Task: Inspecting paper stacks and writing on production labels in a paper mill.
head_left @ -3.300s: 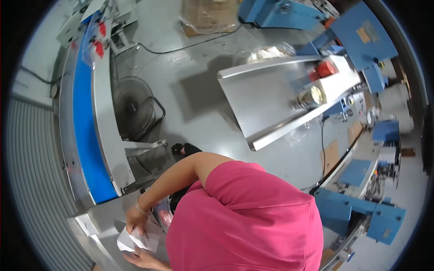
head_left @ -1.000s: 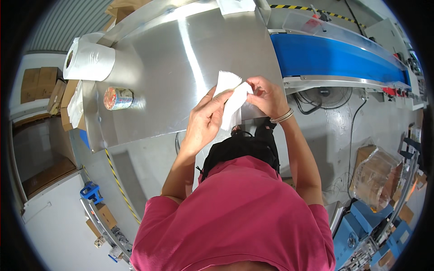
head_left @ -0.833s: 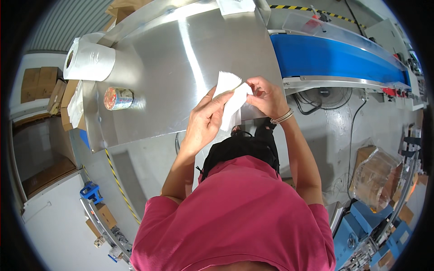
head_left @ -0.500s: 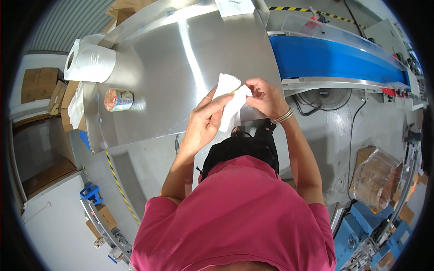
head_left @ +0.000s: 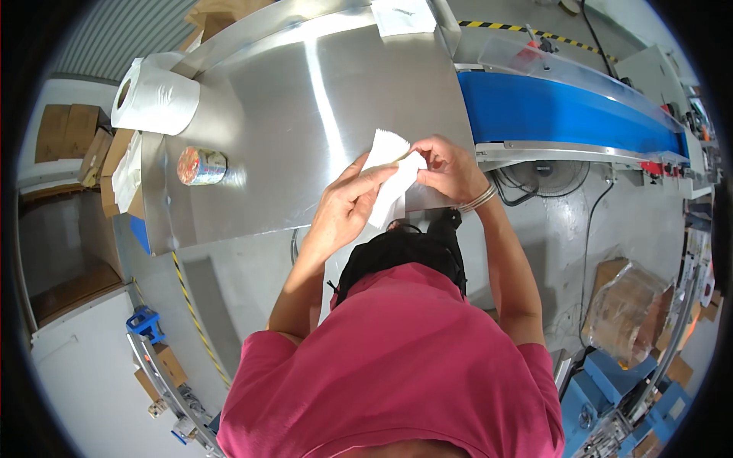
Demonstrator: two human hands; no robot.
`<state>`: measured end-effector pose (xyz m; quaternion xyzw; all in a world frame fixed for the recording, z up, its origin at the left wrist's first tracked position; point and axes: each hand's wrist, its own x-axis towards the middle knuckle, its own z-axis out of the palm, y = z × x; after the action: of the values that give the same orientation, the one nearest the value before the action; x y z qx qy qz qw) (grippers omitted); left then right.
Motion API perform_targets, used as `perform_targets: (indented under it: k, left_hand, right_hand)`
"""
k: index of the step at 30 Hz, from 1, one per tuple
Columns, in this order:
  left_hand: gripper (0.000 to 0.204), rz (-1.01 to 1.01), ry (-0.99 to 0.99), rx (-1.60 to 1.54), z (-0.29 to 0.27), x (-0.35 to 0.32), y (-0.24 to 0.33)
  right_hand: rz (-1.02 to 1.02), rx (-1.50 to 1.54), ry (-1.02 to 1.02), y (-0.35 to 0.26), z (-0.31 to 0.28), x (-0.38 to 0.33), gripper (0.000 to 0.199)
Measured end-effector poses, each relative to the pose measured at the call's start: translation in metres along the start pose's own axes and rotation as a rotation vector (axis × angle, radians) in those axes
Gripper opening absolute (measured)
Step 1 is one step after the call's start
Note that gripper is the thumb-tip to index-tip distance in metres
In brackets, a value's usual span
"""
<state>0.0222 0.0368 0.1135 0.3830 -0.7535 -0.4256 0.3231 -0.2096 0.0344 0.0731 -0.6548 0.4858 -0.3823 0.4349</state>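
Note:
A folded white sheet, thin and zigzag-cut along its upper end, is held over the table's near edge. My left hand is closed on its left side, thumb and fingers laid across it. My right hand, a bangle at its wrist, pinches the upper right corner. Whether the sheet is paper or plastic film, I cannot tell. Beneath both hands lies the metal table. To the left, a short round canister with a colourful label rests on its side, away from my hands.
A large white roll stands at the table's left end. At the far edge lies a flat white packet. A blue conveyor belt adjoins on the right, with a floor fan below it. Cardboard boxes are stacked far left.
The view has shifted slightly. My hands keep their hold on the white sheet, and its upper right corner is folded over a little more.

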Motion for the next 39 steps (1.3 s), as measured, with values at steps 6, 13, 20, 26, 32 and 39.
perform_targets:
  k: [6,13,20,26,32,39]
  left_hand:
    - [0.027,-0.044,0.037,0.121,0.000,-0.003,0.005]
    - [0.034,-0.028,0.123,0.371,0.016,-0.003,0.006]
    - [0.049,0.040,0.210,0.539,0.040,-0.001,0.012]
    - [0.032,-0.209,0.382,0.645,0.055,0.008,0.028]
    - [0.033,-0.348,0.659,0.509,0.074,0.025,0.055]
    - [0.056,-0.358,0.700,0.514,0.065,0.057,0.042]
  right_hand:
    - [-0.265,-0.137,-0.021,0.017,-0.013,-0.012,0.038]
    - [0.231,0.315,0.110,0.031,-0.042,-0.032,0.028]
    - [0.037,0.232,0.190,0.055,-0.084,-0.033,0.028]
    - [-0.020,0.197,0.147,0.037,-0.130,-0.034,0.032]
    - [-0.251,-0.050,0.055,0.022,-0.158,-0.032,0.033]
    - [0.094,0.209,-0.668,-0.004,-0.147,0.001,0.032]
